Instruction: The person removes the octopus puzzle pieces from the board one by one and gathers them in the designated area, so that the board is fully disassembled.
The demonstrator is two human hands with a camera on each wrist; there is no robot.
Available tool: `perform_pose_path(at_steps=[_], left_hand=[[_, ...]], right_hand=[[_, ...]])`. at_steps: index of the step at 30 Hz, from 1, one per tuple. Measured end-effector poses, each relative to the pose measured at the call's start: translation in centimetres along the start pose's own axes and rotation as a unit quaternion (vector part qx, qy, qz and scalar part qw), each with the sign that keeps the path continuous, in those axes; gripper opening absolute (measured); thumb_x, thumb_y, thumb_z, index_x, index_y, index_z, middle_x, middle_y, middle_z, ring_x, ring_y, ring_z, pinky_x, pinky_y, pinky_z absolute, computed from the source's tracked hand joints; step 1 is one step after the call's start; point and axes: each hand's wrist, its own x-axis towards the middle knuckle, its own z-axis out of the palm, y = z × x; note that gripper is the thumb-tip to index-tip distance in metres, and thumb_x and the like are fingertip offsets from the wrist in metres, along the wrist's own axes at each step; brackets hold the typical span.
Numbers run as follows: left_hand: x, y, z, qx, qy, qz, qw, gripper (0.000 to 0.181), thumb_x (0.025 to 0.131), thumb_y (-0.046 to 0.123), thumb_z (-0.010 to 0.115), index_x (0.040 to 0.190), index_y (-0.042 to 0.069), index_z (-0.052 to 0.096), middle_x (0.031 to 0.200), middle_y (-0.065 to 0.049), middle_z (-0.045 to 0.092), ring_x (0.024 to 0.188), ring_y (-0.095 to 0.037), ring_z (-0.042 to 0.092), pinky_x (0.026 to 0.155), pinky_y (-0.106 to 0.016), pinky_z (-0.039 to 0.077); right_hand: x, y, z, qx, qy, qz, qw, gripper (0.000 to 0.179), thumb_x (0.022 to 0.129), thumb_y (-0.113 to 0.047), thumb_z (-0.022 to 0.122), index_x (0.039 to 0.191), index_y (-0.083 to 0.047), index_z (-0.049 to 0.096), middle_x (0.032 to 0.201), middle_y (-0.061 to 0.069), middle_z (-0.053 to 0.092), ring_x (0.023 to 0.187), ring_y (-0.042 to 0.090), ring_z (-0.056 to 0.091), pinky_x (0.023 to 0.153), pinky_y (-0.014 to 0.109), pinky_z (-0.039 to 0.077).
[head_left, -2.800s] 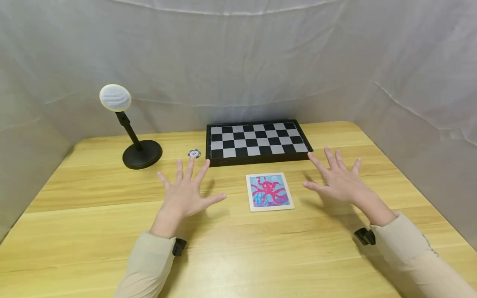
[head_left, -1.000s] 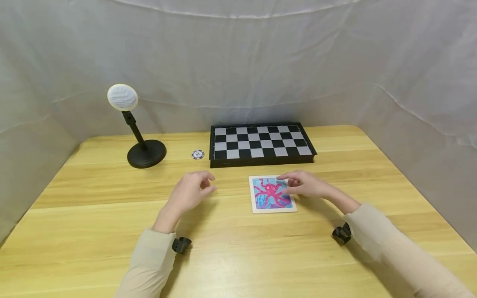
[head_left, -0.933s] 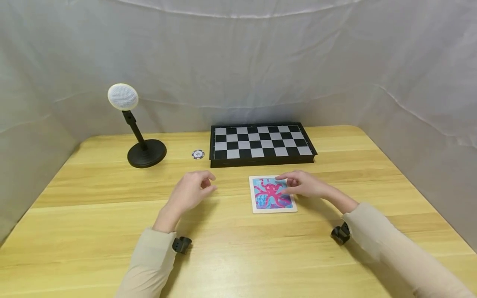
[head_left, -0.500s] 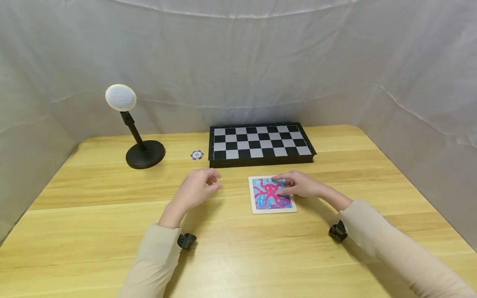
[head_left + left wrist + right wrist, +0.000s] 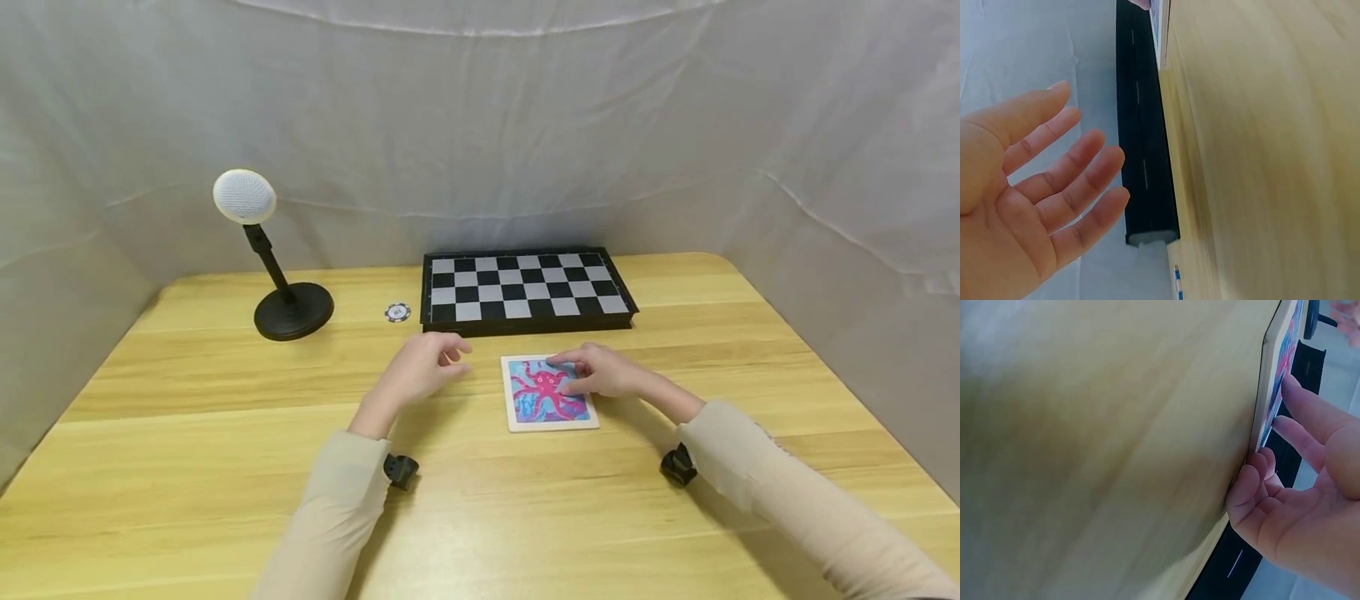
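A square octopus picture board [image 5: 540, 408] with a pale wooden rim lies flat on the table. My right hand [image 5: 611, 371] is at its right side: the thumb and index fingertips touch the picture, apart from each other. In the right wrist view the other fingers [image 5: 1250, 484] are curled beside the board's edge [image 5: 1260, 394]. My left hand [image 5: 420, 367] hovers to the left of the board, holding nothing. Its fingers [image 5: 1079, 197] are loosely bent and the palm shows in the left wrist view. Behind the hands stands a folded black-and-white chessboard [image 5: 525, 287].
Left of the chessboard lies a poker chip [image 5: 397, 312]. Farther left is a black round-based stand [image 5: 292, 310] with a tilted white textured disc [image 5: 244, 197] on top. Pale cloth [image 5: 480, 125] hangs around the back and sides of the wooden table [image 5: 187, 467].
From spread fingers above the table, the right hand has come in onto the picture board. The left hand's fingers have relaxed, and lately it has drifted right towards the board.
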Motion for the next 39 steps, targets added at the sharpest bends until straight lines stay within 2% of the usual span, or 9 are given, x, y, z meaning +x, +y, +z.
perform_pose_path(at_steps=[10,14,19,25,30,34,39], left_hand=[[2.3,0.6,1.3,-0.054,-0.045,-0.001,0.9975,0.029,0.080,0.016,0.067,0.107,0.005,0.063,0.087,-0.005,0.060,0.077,-0.017,0.056,0.065,-0.026,0.046],[3.2,0.9,1.8,-0.073,-0.068,-0.004,0.9950,0.031,0.080,0.016,0.068,0.108,0.006,0.062,0.085,-0.004,0.060,0.074,-0.017,0.054,0.063,-0.025,0.045],[4.2,1.1,2.4,-0.086,-0.070,-0.012,0.9938,0.027,0.080,0.015,0.067,0.106,0.006,0.064,0.082,-0.003,0.061,0.072,-0.016,0.052,0.062,-0.025,0.043],[5.0,1.2,2.9,-0.086,-0.084,-0.038,0.9921,0.026,0.080,0.016,0.067,0.104,0.007,0.065,0.083,-0.004,0.060,0.073,-0.017,0.051,0.063,-0.025,0.042],[5.5,1.2,3.4,-0.074,-0.112,-0.065,0.9889,0.025,0.079,0.016,0.068,0.103,0.008,0.066,0.097,-0.004,0.060,0.081,-0.016,0.052,0.068,-0.026,0.043],[5.8,1.3,3.6,-0.057,-0.128,-0.072,0.9875,0.026,0.078,0.015,0.069,0.104,0.009,0.066,0.105,-0.004,0.059,0.088,-0.017,0.052,0.072,-0.027,0.043],[6.1,1.4,3.7,-0.044,-0.145,-0.079,0.9853,0.027,0.079,0.017,0.069,0.105,0.009,0.066,0.103,-0.004,0.059,0.081,-0.016,0.051,0.065,-0.024,0.043]], right_hand=[[-0.4,0.1,0.0,-0.018,0.010,0.021,0.9996,0.050,0.079,-0.016,0.068,0.124,-0.001,0.051,0.075,0.006,0.042,0.069,0.018,0.037,0.060,0.028,0.031],[-0.5,0.2,0.0,-0.017,0.009,0.020,0.9996,0.052,0.078,-0.016,0.069,0.124,-0.001,0.051,0.071,0.005,0.042,0.066,0.017,0.038,0.059,0.028,0.031],[-0.2,0.4,0.0,-0.014,0.005,0.007,0.9999,0.053,0.078,-0.017,0.070,0.124,0.001,0.051,0.065,0.002,0.042,0.060,0.015,0.038,0.057,0.026,0.031],[-0.1,0.4,0.0,-0.007,0.009,0.005,0.9999,0.053,0.078,-0.017,0.070,0.123,0.001,0.051,0.069,0.003,0.043,0.062,0.016,0.039,0.058,0.026,0.032],[-0.1,0.4,0.0,-0.006,0.008,0.006,0.9999,0.054,0.077,-0.017,0.070,0.124,0.000,0.051,0.073,0.005,0.044,0.064,0.016,0.039,0.058,0.027,0.033],[-0.1,0.4,0.0,-0.009,0.010,0.006,0.9999,0.054,0.077,-0.017,0.071,0.124,0.000,0.051,0.073,0.005,0.044,0.064,0.016,0.040,0.058,0.026,0.034],[-0.1,0.4,0.0,-0.011,0.009,0.009,0.9999,0.054,0.077,-0.017,0.071,0.124,-0.001,0.051,0.073,0.004,0.044,0.064,0.016,0.040,0.058,0.026,0.034]])
